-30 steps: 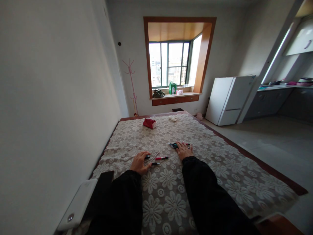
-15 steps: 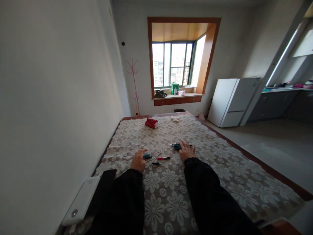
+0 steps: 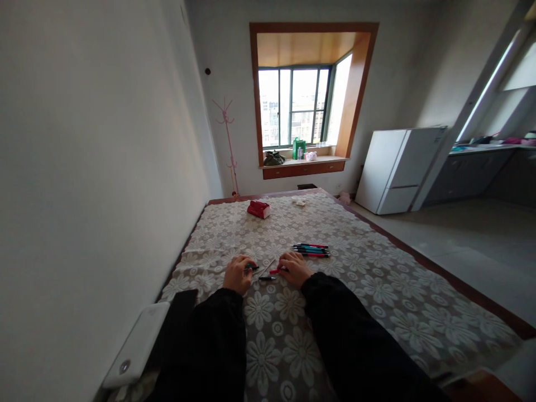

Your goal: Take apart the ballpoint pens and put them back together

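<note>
My left hand rests on the flowered lace cloth, its fingers curled round a teal and black pen. My right hand lies just to the right, fingers closed over the far end of a red pen. Between the two hands lie a thin grey pen and a short black pen. A neat row of several pens, red, teal and black, lies beyond my right hand, untouched. Both arms are in black sleeves.
A red packet and a small white item lie at the far end of the cloth. A white device sits at the near left corner by the wall. A white fridge stands on the right, a pink coat stand by the window.
My right hand has left the row of pens and moved left and nearer, onto the red pen. My left hand stays on the teal pen.
</note>
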A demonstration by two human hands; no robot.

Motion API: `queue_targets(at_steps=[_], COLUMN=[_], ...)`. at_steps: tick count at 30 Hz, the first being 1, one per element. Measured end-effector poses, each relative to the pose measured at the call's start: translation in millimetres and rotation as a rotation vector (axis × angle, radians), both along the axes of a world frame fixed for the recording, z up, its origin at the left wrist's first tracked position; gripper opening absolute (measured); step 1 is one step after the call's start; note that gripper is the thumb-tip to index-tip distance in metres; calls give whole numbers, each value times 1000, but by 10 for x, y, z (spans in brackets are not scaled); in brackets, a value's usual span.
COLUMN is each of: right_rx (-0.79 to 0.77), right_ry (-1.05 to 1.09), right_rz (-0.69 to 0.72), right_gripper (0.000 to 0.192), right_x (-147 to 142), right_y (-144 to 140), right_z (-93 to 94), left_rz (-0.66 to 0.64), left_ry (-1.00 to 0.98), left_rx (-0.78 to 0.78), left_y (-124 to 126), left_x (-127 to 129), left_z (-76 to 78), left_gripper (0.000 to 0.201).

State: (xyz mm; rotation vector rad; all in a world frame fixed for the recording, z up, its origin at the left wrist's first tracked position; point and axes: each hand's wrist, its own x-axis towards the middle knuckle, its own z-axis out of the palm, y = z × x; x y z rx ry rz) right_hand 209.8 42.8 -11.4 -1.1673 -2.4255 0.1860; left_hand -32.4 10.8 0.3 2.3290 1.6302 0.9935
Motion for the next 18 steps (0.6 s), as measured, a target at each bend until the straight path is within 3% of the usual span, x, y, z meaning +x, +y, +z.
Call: queue_targets(at_steps=[6,14,18], right_rx=[47,24,-8], right_ry=[77,250,315], right_rz=[-59,-57,15], right_gripper=[6,18,19], right_x=[-11,-23,-40], right_y=[-7,-30,-70], right_z=[11,-29,8], left_rz=[-213,-228,-207], left_ry=[105,139,136], left_rx=[-39,-36,-31], left_y=[-50,-20,-28], left_x=[80,80,85], left_z=[3,-56,-48], left_gripper=[29,35,18])
